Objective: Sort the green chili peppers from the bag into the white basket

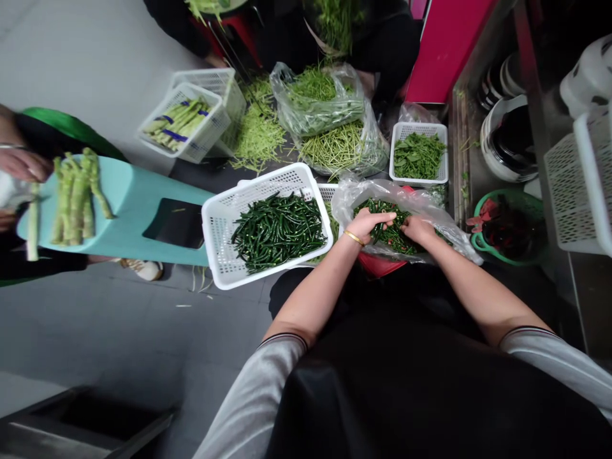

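Observation:
My left hand (370, 224) is over a clear plastic bag (351, 199) of thin green chilies (394, 239), some of them reddish. Its upper digit stretches to the right while the other fingers curl down, and what they hold is hidden. A gold bangle (354, 238) circles that wrist. Close by on the right, my right hand (417, 230) has its fingers bent closed among the chilies in the bag. Left of the bag, a white perforated basket (220, 271) holds a heap of dark green chilies (280, 233).
Beyond lie a bag of green stems (329, 146) and a white basket of leafy greens (419, 156). A green colander (523, 252) stands at right by metal shelving. At left, a person's hand (31, 164) is near thick stalks (76, 201) on a turquoise bench (143, 185).

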